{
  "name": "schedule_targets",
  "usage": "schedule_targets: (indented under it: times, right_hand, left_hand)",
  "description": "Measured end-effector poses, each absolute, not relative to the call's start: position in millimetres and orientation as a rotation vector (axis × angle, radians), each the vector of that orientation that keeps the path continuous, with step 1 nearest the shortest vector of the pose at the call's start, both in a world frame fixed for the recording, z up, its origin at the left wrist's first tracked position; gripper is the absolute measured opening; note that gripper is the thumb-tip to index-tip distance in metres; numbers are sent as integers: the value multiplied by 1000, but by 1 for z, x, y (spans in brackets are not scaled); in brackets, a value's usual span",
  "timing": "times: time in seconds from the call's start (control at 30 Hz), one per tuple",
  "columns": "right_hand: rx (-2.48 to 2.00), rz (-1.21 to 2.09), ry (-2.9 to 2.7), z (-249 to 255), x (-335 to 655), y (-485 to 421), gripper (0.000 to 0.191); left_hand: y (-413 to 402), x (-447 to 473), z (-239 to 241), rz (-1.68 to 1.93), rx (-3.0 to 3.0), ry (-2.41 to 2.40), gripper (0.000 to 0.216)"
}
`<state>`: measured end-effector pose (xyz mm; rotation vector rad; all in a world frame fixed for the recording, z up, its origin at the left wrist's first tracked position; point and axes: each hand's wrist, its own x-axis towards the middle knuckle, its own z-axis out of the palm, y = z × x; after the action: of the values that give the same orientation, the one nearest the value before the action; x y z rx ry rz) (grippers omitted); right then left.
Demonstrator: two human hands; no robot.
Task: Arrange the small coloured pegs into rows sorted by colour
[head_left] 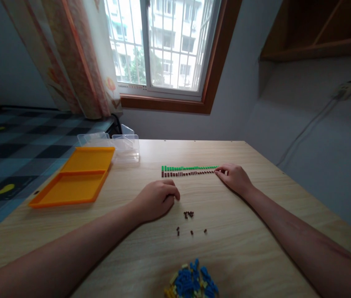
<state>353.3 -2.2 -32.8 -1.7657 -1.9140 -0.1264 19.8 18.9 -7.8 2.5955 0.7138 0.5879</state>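
On the wooden table (256, 231) lies a row of small green bricks (189, 168) with a row of dark brown bricks (187, 173) just in front of it. My right hand (234, 178) rests at the right end of the brown row, fingertips pinched together on its last brick. My left hand (158, 198) lies curled on the table in front of the rows' left end, fingers closed. A few loose brown bricks (189, 214) lie scattered below my left hand. A heap of blue and yellow bricks (190, 284) sits at the near edge.
An open orange case (72, 178) lies at the left of the table, with clear plastic boxes (125, 147) behind it. A bed with a checked cover (14, 153) stands to the left. A window and curtain are behind the table.
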Motion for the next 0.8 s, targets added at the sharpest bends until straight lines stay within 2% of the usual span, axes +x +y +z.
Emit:
schedule_targets:
  times: [0.2, 0.33, 0.47, 0.8]
  right_hand:
    - [-1590, -70, -1936, -26, 347, -9, 21]
    - [-1242, 204, -2110, -18, 320, -26, 18]
    - [-1102, 438, -2241, -10, 284, -47, 12]
    - [-1025, 523, -2355, -10, 268, -55, 12]
  left_hand:
    - [13, 18, -3, 558, 2599, 481, 33]
    - [8, 17, 2, 541, 2521, 399, 30]
    - [7, 17, 5, 498, 2527, 367, 26]
    - [9, 16, 0, 410, 2625, 392, 16]
